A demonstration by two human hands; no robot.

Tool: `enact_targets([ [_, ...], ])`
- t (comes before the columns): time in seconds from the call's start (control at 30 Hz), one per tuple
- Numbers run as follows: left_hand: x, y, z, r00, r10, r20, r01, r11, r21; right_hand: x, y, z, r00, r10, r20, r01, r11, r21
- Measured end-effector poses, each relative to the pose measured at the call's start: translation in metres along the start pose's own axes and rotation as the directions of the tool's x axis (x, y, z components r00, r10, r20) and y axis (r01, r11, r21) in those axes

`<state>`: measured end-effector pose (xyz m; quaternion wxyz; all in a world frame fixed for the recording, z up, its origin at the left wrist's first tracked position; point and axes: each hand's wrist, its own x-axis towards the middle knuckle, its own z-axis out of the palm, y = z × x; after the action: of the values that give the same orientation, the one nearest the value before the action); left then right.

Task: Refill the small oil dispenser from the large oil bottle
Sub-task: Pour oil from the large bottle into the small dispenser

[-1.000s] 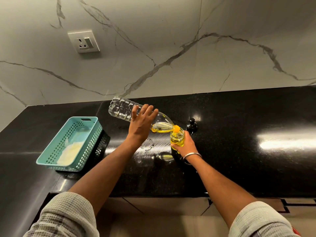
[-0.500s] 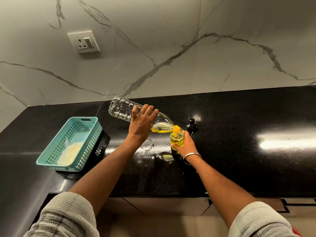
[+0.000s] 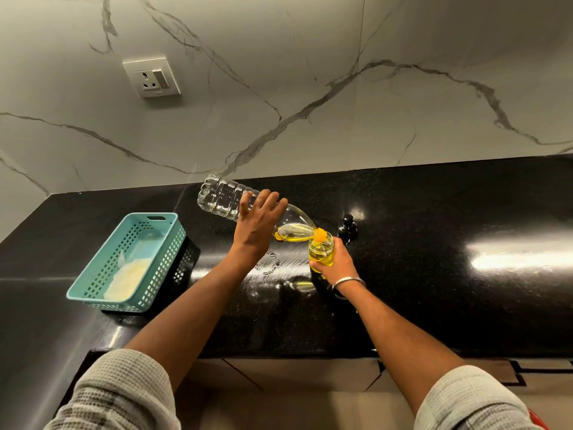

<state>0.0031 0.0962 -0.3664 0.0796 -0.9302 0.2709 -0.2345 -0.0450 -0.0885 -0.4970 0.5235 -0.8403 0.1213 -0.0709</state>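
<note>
You've got two hands in play – left hand (image 3: 259, 226), right hand (image 3: 336, 262) – plus one big oil bottle (image 3: 223, 198), one small dispenser (image 3: 322, 252), one pump cap (image 3: 348, 226), two stacked baskets (image 3: 130, 259) and one wall socket (image 3: 151, 76).

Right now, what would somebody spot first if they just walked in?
Probably the big clear bottle, tipped on its side by the left hand, pouring bright yellow oil into the little dispenser gripped by the right hand. Then the teal basket at the left on the shiny black counter.
</note>
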Motion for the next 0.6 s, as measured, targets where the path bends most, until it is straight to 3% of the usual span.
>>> enact_targets([
  [0.6,0.0026,-0.0002,-0.0013,1.000,0.000,-0.011,0.000,1.000,0.003,-0.0049,-0.0086,-0.0034,1.000,0.001,-0.004,0.000,1.000,0.023],
])
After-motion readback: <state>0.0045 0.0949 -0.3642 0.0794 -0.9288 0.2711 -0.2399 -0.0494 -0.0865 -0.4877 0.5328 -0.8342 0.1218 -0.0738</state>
